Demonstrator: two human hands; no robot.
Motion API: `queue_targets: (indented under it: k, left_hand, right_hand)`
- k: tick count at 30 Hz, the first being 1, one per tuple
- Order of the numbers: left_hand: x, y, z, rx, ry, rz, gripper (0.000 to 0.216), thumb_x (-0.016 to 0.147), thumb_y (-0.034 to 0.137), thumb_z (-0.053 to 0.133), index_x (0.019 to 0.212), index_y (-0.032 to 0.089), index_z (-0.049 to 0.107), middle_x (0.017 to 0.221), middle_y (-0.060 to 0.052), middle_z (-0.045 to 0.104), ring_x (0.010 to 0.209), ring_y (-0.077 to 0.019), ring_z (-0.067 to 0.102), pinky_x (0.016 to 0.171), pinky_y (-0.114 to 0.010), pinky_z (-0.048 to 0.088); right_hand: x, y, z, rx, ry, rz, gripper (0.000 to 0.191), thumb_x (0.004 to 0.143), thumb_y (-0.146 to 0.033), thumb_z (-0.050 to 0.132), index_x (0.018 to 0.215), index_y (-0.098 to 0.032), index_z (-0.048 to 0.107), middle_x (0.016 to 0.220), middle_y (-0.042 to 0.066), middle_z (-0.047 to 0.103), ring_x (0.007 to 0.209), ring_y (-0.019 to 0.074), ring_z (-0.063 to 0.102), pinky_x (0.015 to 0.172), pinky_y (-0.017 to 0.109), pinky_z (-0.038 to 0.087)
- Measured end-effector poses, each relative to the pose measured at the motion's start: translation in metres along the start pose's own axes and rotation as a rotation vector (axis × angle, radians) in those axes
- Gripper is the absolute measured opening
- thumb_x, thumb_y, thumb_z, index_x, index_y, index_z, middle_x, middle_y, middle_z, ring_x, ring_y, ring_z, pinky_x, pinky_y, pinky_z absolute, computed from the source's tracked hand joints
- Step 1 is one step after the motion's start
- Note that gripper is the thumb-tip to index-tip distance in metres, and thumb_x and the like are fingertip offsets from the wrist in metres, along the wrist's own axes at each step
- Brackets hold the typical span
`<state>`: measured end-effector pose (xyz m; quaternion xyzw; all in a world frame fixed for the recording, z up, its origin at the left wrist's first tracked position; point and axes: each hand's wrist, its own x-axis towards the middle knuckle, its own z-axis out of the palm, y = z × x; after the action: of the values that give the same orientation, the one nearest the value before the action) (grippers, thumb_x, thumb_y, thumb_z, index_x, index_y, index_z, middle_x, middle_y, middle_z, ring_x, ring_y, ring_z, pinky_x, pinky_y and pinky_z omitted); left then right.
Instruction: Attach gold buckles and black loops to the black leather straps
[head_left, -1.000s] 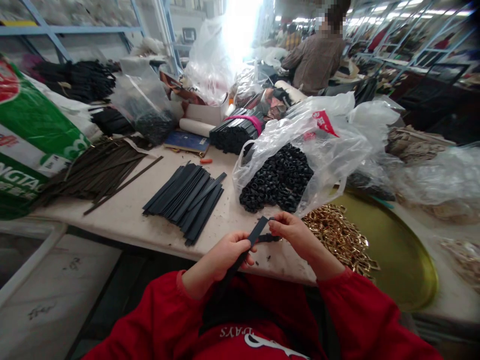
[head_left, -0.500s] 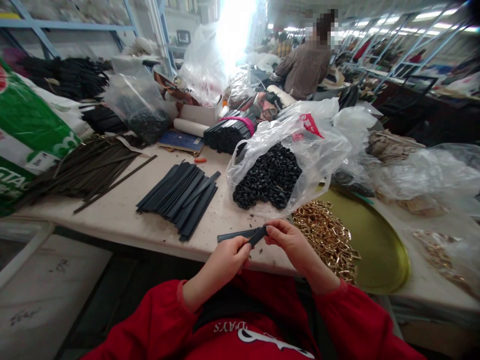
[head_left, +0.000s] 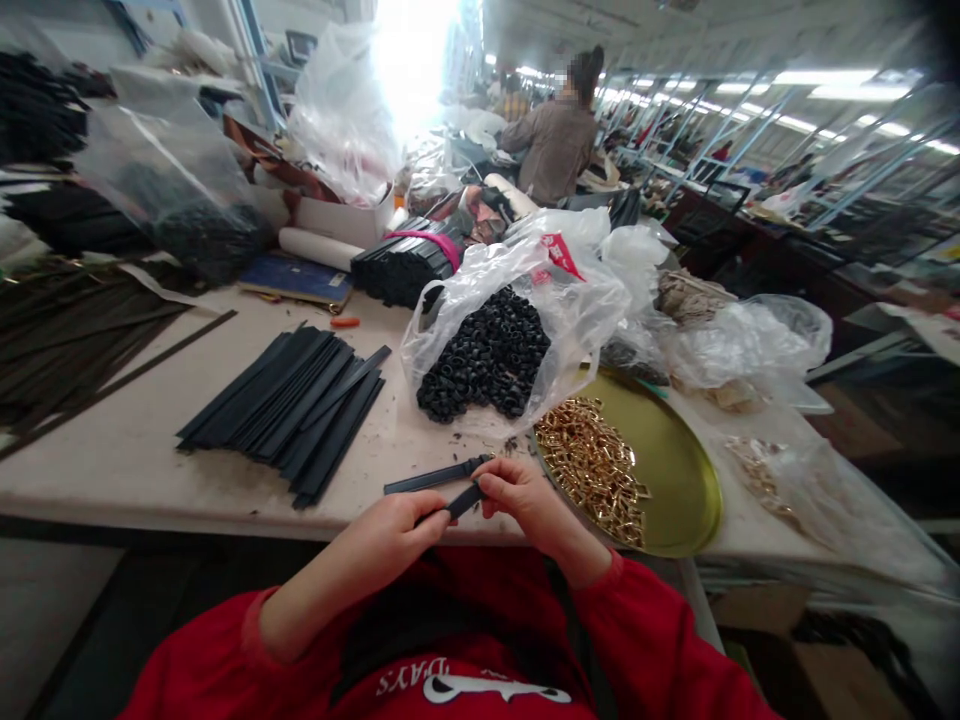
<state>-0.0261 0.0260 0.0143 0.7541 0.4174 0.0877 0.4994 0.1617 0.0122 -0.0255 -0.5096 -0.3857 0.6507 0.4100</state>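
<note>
My left hand (head_left: 394, 535) and my right hand (head_left: 521, 495) meet at the table's near edge, both pinched on a folded black strap (head_left: 435, 478). One leg of the strap points left over the tabletop; the other runs between my fingers. A small black loop seems to sit at the fold by my right fingertips. A stack of flat black straps (head_left: 289, 405) lies to the left. A clear bag of black loops (head_left: 487, 355) stands just beyond my hands. Gold buckles (head_left: 592, 465) are heaped on a brass-coloured round tray (head_left: 682, 480) to the right.
A bundle of black strips tied with a pink band (head_left: 409, 260), a white roll (head_left: 319, 247), a blue book (head_left: 296, 280) and clear bags (head_left: 739, 335) crowd the table's back. Long dark strips (head_left: 67, 330) lie far left. A person (head_left: 555, 140) stands beyond.
The strap has gone from upright and straight to folded and lying level, one leg pointing left. My hands dropped closer to the table edge. The camera swung right.
</note>
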Motion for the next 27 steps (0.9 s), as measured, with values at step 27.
queue_targets:
  k: [27]
  left_hand:
    - [0.031,0.001,0.035,-0.267,0.243,-0.082,0.02,0.078,0.034,0.04,0.074,0.017,0.05,0.056,0.005,0.043,0.053,-0.0109,0.041,0.051,-0.022,0.031]
  right_hand:
    - [-0.004,-0.019,-0.082,-1.36,0.552,-0.317,0.009,0.078,-0.019,0.049,0.075,-0.016,0.057,0.078,0.007,0.061,0.073,0.0185,0.056,0.068,0.029,0.04]
